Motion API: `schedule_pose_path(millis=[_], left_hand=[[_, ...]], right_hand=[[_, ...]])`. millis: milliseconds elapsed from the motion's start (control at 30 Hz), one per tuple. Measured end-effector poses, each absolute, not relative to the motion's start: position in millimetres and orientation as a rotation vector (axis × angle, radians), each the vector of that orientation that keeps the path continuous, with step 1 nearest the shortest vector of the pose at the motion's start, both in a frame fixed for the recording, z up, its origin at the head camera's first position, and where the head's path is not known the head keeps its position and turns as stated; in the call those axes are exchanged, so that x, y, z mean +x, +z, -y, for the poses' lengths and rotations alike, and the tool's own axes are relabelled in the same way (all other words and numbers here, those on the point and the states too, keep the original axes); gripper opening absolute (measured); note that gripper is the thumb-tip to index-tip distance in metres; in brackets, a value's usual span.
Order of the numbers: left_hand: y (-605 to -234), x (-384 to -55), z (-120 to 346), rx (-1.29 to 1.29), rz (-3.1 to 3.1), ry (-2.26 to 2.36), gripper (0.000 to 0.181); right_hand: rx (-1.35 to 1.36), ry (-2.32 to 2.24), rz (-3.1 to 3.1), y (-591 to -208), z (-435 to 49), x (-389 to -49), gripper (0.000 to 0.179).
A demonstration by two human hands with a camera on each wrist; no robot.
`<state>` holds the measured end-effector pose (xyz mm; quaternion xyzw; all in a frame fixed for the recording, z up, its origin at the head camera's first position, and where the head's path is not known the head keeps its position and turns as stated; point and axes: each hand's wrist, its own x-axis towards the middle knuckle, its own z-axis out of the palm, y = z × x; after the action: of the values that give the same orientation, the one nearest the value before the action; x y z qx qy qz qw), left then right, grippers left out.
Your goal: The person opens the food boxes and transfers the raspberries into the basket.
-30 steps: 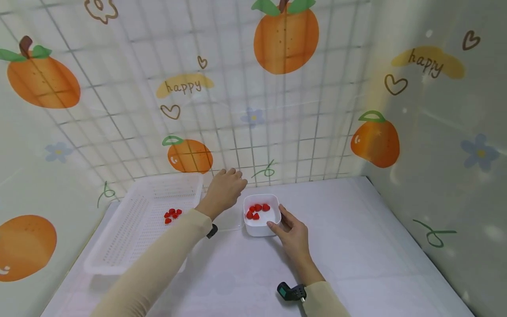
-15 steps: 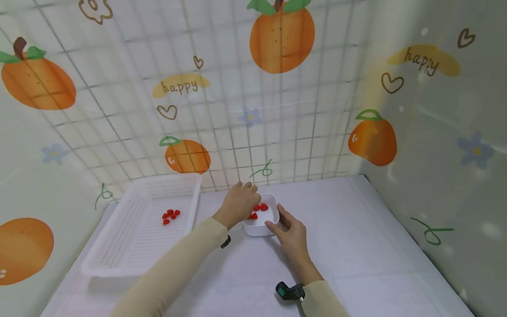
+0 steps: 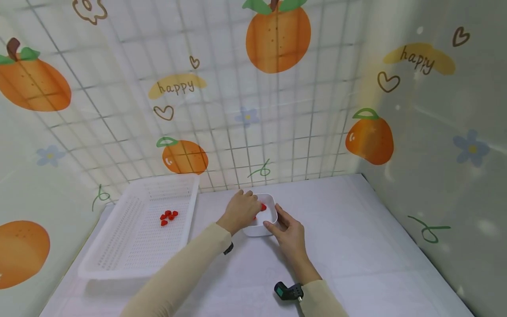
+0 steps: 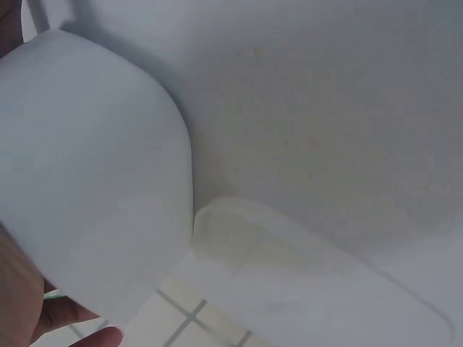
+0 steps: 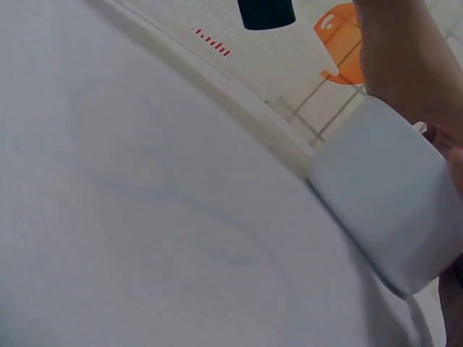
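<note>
A small white square box (image 3: 256, 230) stands on the white cloth, with several small red strawberry-shaped pieces (image 3: 263, 207) inside, mostly screened by my left hand. That left hand (image 3: 242, 210) reaches over the box's left side; its fingertips are down inside, so whether they pinch a piece is hidden. On the right, my right hand (image 3: 291, 233) holds the box's wall between thumb and fingers. More of the red pieces (image 3: 168, 217) lie in a white perforated basket (image 3: 107, 251) to the left. The right wrist view shows the box's outer wall (image 5: 383, 202).
A clear, rounded, lid-like piece (image 4: 304, 289) lies against the box in the left wrist view. Printed sheeting with a grid (image 3: 277, 145) rises behind the table (image 3: 368, 246). A black wrist camera (image 3: 288, 291) sits on the right wrist.
My left hand has moved right and lower, from beside the basket to over the box, and now covers most of its red pieces. The right hand stays on the box.
</note>
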<state>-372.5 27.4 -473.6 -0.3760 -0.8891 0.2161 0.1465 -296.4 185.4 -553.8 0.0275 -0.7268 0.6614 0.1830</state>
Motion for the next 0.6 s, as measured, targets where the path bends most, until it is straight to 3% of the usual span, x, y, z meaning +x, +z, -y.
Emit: schedule_pose_path(millis=[600], left_hand=[[-487.9,-379.3,-33.4,-1.047,2.602,0.633,0.016]], right_hand=[[0.082,1.843,2.062,-555.7,-186.1,-296.4,0.07]])
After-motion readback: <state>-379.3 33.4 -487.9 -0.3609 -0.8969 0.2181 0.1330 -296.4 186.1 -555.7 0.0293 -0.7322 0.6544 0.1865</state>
